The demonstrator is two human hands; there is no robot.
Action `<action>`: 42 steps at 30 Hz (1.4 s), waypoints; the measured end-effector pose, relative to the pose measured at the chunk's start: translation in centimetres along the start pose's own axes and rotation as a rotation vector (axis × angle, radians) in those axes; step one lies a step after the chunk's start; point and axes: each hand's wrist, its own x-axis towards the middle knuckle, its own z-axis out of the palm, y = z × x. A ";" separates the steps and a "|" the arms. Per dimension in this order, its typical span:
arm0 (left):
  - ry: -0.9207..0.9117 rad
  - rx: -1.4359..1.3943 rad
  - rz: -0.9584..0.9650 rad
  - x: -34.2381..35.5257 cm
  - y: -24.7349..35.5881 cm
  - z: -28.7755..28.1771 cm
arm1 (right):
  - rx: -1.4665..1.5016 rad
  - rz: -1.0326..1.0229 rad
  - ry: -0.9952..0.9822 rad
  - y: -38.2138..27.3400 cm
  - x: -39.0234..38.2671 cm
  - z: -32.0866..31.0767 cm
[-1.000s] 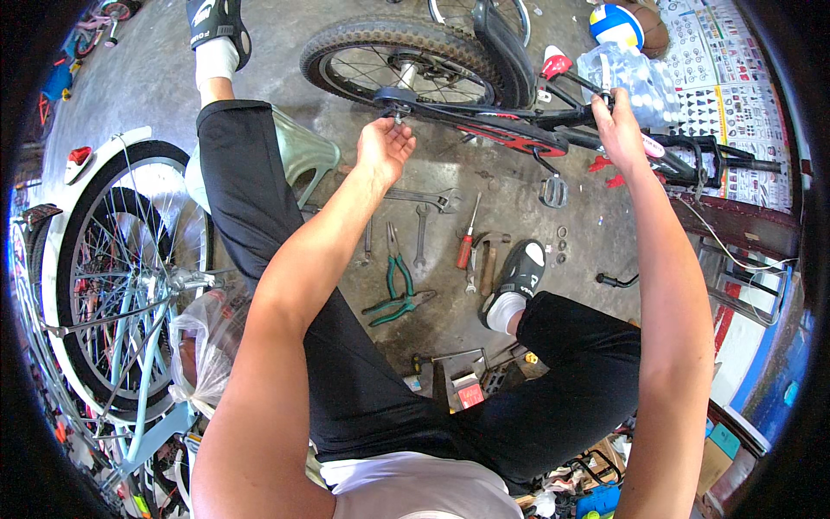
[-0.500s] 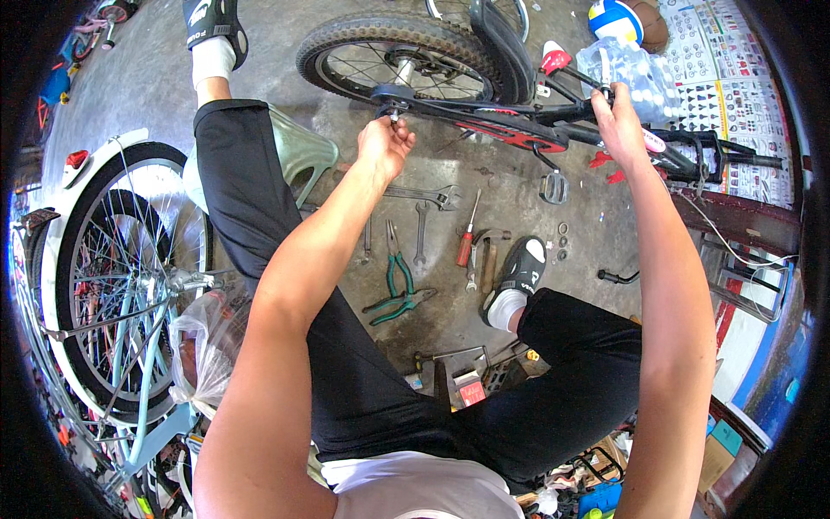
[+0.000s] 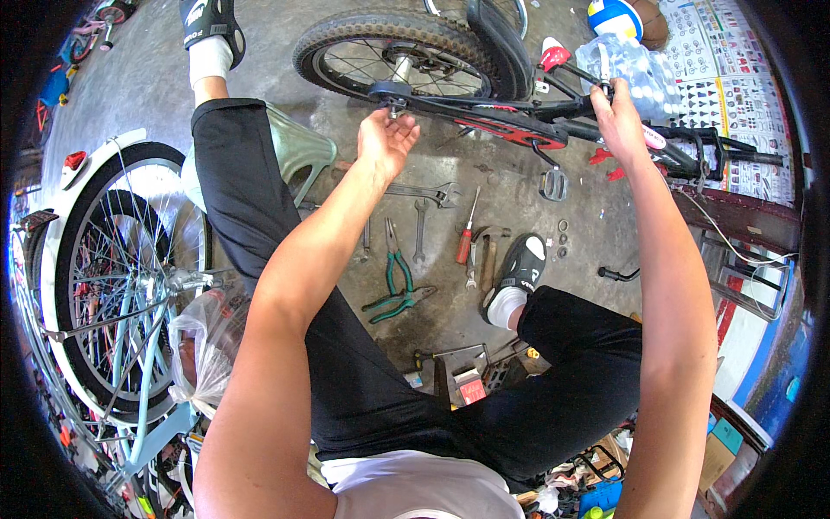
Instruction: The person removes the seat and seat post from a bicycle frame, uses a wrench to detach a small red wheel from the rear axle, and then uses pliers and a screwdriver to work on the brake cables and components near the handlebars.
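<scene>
Bicycle: left hand palm-up by axle

Two bare arms reach away from the near edge. The left arm rises at near left, bends at the elbow, then slants far and right to the left hand, which is palm up, its fingers loosely curled and slightly apart (whether thumb and forefinger meet is too small to tell). The right arm stretches up the right side, only slightly bent. Its wrist angles inward to the right hand, back showing, fingers wrapped in a grip, a little farther away than the left.
</scene>
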 end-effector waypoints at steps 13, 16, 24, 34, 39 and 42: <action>-0.022 -0.020 0.034 1.5 -0.2 -1.2 | 0.047 0.023 -0.025 -0.4 0.1 0.1; -0.073 0.053 0.024 3.2 0.5 -2.7 | 0.043 0.008 -0.017 -1.2 0.2 0.1; -0.039 -0.021 0.050 1.3 0.1 -1.3 | 0.007 0.016 -0.010 -0.5 0.0 0.0; 0.001 -0.011 0.017 0.8 0.1 -0.5 | -0.009 0.009 -0.003 0.2 0.4 0.1; -0.066 0.111 0.027 2.7 0.5 -2.3 | -0.023 -0.003 0.004 0.1 0.6 0.5; -0.001 0.098 0.007 0.7 0.1 -0.7 | -0.030 0.001 0.009 0.4 0.4 0.2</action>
